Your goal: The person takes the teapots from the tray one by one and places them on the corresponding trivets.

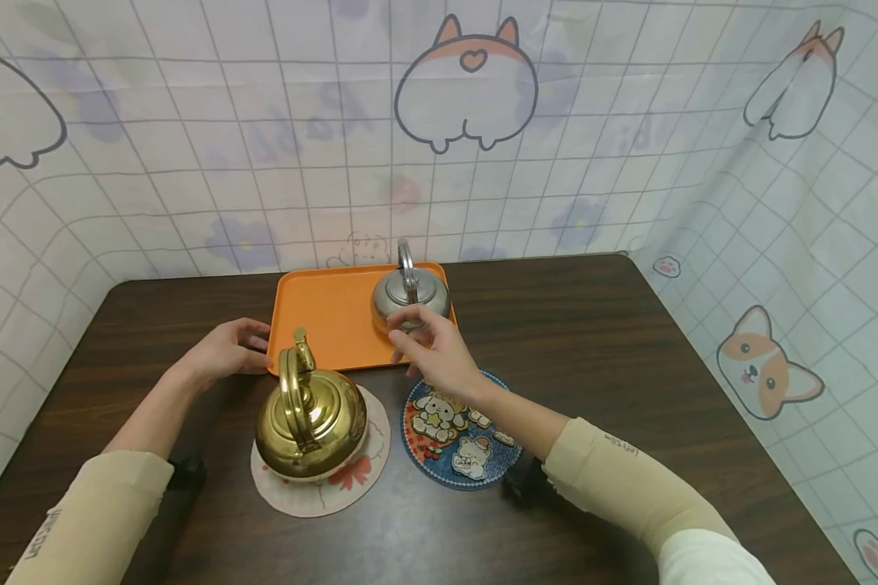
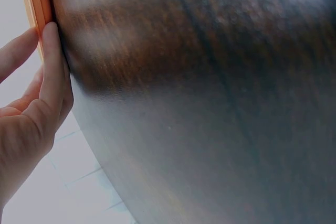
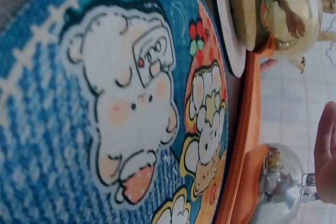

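Note:
My left hand (image 1: 225,349) is at the left edge of an orange tray (image 1: 322,313), and its fingertips touch the rim in the left wrist view. On the tray's right side stands a silver kettle (image 1: 435,296) with its handle raised. My right hand (image 1: 442,353) hovers in front of that kettle, fingers loosely bent and holding nothing; in the head view it overlaps the kettle's lower front. A shiny gold kettle (image 1: 344,410) rests on a round pink mat (image 1: 376,426) near my left forearm, its spout pointing toward the tray.
Below my right hand lies a round blue mat (image 1: 439,471) with cartoon animals. Everything stands on a dark wooden table (image 1: 556,325). A white tiled-pattern sheet (image 1: 336,122) with dog drawings hangs behind the table and along its sides.

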### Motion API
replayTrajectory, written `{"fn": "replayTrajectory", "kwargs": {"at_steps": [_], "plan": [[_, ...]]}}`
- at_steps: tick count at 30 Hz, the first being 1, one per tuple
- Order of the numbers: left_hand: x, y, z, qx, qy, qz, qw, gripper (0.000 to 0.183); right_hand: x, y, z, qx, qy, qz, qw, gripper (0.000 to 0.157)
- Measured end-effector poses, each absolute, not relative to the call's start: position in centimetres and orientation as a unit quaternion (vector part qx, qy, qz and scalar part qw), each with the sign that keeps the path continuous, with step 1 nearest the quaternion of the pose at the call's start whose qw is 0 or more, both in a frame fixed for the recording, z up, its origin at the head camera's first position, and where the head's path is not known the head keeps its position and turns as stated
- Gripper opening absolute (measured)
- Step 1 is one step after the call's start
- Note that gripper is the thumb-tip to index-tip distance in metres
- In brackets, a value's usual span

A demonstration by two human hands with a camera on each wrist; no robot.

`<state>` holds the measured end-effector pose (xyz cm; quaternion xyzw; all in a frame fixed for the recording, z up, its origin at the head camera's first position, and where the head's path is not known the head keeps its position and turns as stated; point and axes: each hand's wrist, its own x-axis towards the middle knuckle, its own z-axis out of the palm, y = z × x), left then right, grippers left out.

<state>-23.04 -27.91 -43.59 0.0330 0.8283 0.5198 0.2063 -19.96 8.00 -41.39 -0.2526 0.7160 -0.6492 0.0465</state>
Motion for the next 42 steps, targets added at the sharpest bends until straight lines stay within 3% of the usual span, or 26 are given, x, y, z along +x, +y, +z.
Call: {"fn": "replayTrajectory", "kwargs": {"at_steps": [4,16,42], "plan": [[-23.1,-28.1,-43.7,0.033,0.829,0.518,0.206,0.066,-19.8,7.9,-40.3,-0.237,0.720,-0.651,0.032,0.025],[-22.9,-28.0,-43.5,0.031,0.826,0.523,0.206,0.066,-21.8,8.2,-41.7,-0.191,0.710,-0.677,-0.032,0.023],[-23.0,-28.0,-43.5,0.031,0.823,0.528,0.209,0.066,-23.8,7.8,-41.3,-0.113,0.689,-0.714,0.053,0.035]]}}
